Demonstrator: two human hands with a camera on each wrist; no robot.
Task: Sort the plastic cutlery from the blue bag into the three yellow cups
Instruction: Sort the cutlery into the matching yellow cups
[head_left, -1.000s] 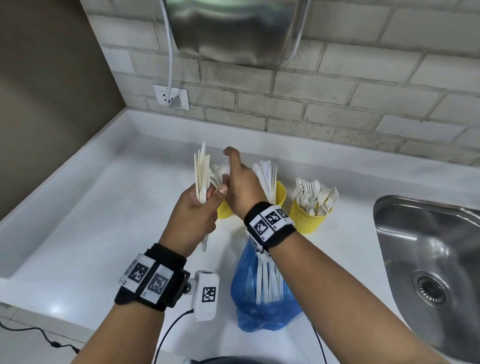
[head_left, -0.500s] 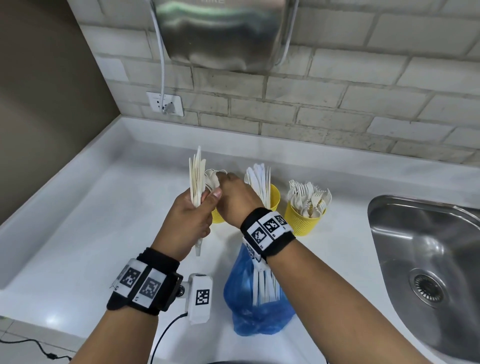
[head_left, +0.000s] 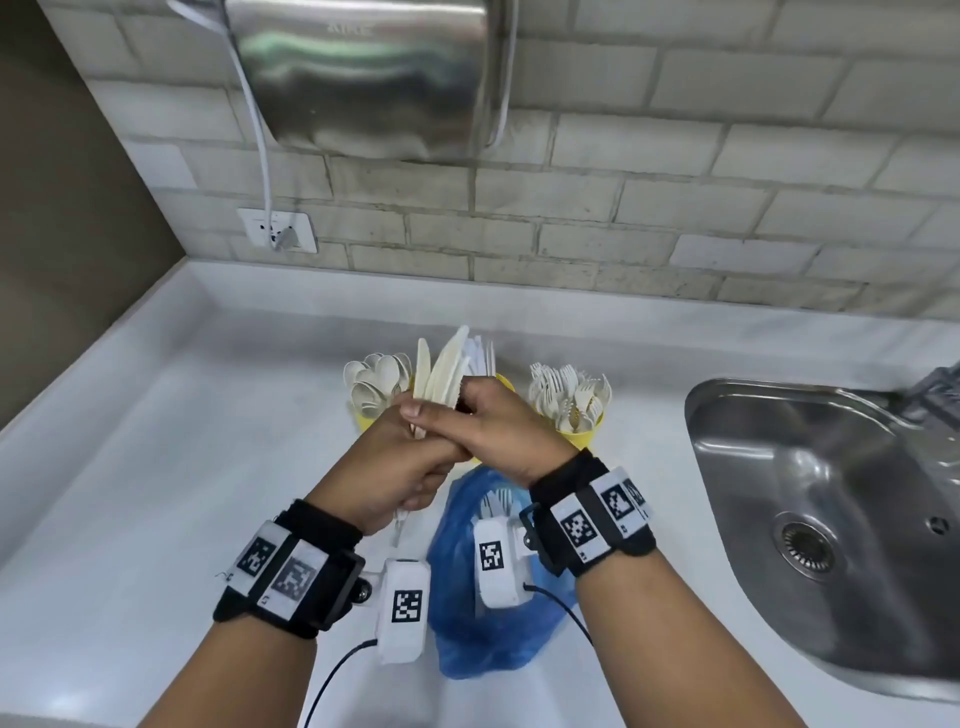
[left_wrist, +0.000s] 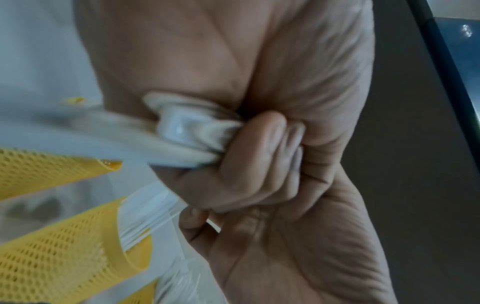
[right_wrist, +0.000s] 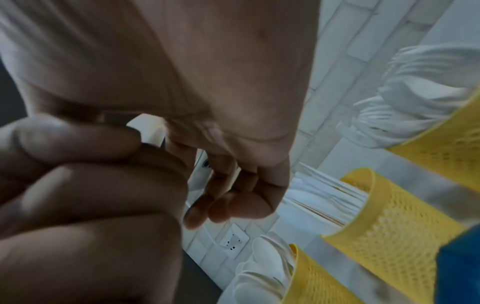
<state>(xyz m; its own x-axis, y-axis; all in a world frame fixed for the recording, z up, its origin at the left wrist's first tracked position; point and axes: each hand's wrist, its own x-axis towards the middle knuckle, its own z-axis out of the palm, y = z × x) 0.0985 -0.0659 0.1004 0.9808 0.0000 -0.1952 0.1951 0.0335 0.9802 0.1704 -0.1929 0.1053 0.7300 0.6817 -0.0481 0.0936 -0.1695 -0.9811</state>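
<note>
Left hand (head_left: 387, 467) gripping a bundle of plastic knives (head_left: 441, 371) upright, right hand (head_left: 498, 431) pressed against it pinching the blades, blue bag (head_left: 467, 623) on the worktop near its front edge, three yellow cups (head_left: 576, 434) behind toward the back wall, sink (head_left: 831, 519) at the right

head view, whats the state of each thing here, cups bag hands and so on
left hand: grips the bundle of knives
bundle of knives: upright, fanned out
right hand: fingers on the bundle
spoon cup: upright, full of spoons
middle cup: upright, holds knives, mostly hidden
fork cup: upright, full of forks
blue bag: open, cutlery inside
sink: no water showing
</note>
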